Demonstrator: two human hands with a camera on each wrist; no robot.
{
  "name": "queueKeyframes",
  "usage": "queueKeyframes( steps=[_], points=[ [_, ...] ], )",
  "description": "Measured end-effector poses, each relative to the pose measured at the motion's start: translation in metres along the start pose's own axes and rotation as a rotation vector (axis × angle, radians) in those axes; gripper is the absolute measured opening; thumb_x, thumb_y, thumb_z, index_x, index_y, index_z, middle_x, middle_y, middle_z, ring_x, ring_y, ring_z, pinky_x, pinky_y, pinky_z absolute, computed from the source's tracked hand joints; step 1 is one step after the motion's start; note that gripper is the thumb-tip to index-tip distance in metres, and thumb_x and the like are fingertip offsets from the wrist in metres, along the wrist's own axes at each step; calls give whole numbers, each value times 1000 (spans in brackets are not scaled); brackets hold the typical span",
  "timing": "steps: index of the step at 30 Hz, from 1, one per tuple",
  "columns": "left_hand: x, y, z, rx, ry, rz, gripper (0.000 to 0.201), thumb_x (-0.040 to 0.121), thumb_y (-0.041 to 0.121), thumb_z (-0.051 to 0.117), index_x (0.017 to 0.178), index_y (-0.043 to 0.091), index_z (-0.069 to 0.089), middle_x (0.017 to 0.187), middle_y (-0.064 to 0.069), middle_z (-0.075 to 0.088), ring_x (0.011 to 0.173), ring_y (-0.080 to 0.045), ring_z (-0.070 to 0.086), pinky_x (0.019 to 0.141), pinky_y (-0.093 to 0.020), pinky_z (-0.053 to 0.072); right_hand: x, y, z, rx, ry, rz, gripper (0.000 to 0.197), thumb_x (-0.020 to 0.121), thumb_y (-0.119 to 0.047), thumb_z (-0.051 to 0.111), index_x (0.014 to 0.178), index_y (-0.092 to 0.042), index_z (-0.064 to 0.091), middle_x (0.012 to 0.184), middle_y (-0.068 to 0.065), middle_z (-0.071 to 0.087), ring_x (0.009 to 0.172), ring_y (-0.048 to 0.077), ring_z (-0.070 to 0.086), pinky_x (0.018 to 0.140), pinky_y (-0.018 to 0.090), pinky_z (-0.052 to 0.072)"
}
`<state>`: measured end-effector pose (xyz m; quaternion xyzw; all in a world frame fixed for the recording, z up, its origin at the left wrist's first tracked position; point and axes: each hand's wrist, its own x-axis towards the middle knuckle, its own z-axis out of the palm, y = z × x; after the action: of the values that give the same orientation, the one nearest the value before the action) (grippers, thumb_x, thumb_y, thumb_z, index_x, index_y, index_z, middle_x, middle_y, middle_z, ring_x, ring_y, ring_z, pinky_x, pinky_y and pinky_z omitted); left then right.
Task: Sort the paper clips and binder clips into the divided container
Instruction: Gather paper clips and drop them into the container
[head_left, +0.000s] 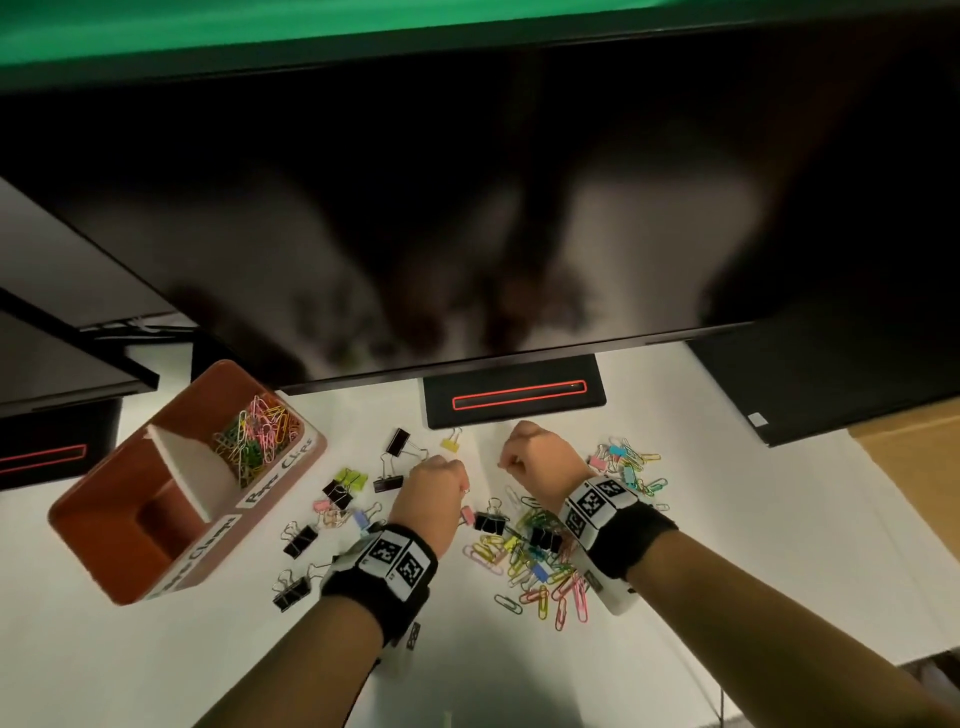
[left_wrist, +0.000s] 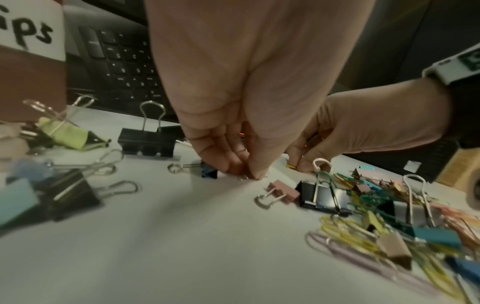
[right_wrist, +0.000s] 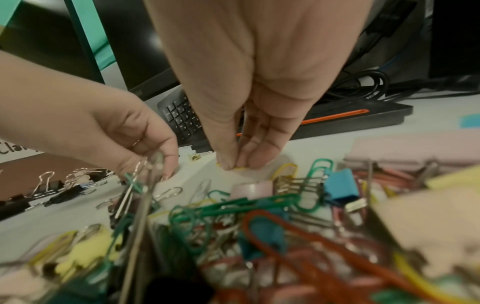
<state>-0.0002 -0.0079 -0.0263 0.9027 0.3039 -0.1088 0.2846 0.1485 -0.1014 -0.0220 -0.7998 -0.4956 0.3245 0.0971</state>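
Observation:
A brown divided container (head_left: 104, 525) stands at the left, and its far compartment holds coloured paper clips (head_left: 257, 436). Black and coloured binder clips (head_left: 340, 491) lie loose between it and my hands. A mixed pile of clips (head_left: 540, 566) lies under my right wrist. My left hand (left_wrist: 249, 174) is fingertips-down on the table, pinching a small pale paper clip that is hard to make out. Just to its right, my right hand (right_wrist: 236, 166) pinches a yellow paper clip (right_wrist: 240, 168) against the table. Both hands (head_left: 441, 475) (head_left: 511, 460) are curled knuckles-up in the head view.
A large dark monitor (head_left: 467, 208) overhangs the desk, with its stand base (head_left: 514, 397) just beyond my hands. A black keyboard (left_wrist: 122, 67) lies behind. More clips (head_left: 628, 467) are scattered to the right, and a cardboard surface (head_left: 914, 467) sits at the far right.

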Motion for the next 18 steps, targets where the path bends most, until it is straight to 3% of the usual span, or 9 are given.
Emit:
queueKeyframes(
  steps=[3, 7, 10, 13, 18],
  points=[
    [-3, 0, 3, 27, -15, 39, 23, 84, -1, 47, 102, 11, 56, 107, -4, 47, 90, -18, 50, 80, -27, 47, -5, 1, -1, -4, -2, 11, 23, 88, -6, 50, 106, -11, 63, 108, 7, 63, 99, 24, 58, 86, 29, 48],
    [-6, -1, 1, 36, -32, 101, 27, 84, -4, 44, 103, 12, 55, 104, -4, 52, 96, -20, 49, 78, -25, 41, -13, 1, -6, -13, -38, 17, 23, 91, -10, 49, 109, -14, 63, 110, 6, 64, 98, 21, 59, 85, 27, 48],
    [-16, -5, -7, -77, -20, 167, 16, 93, 7, 44, 100, 15, 56, 97, 2, 53, 93, -13, 52, 78, -23, 44, -26, 0, -13, 35, -33, -27, 19, 91, -11, 52, 103, -14, 66, 110, 5, 61, 90, 17, 58, 77, 15, 43],
    [-38, -8, -15, -184, -47, 266, 13, 93, 14, 48, 101, 17, 57, 87, 9, 50, 76, 1, 51, 70, -11, 41, -42, -5, -20, 98, -60, -106, 16, 89, -9, 56, 98, -12, 68, 109, 3, 59, 80, 9, 53, 67, 6, 38],
    [-67, -14, 7, -144, -126, 330, 21, 90, 16, 53, 109, 19, 59, 88, 6, 54, 80, -5, 46, 76, -20, 41, -57, -14, -7, 143, -157, -188, 8, 86, -12, 63, 90, -12, 69, 105, 3, 63, 84, 15, 59, 79, 26, 50]
  ],
)
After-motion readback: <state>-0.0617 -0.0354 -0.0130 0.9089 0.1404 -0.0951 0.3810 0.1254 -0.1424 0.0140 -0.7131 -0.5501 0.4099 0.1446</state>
